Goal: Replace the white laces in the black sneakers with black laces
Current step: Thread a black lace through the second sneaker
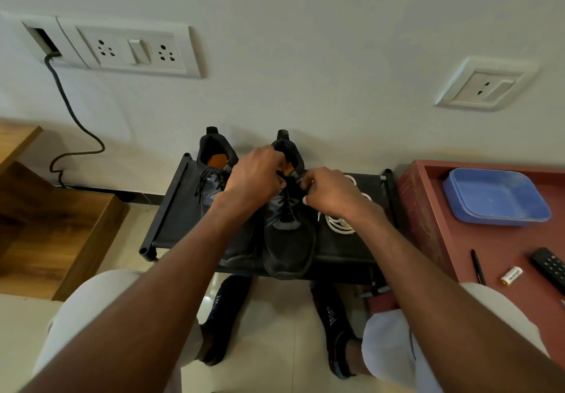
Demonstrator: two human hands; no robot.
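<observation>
Upper left we see a white switch panel with a dark cable trailing down; upper right, a smaller wall socket. At right, our red table carries a blue tray, pen, battery and remote.
</observation>
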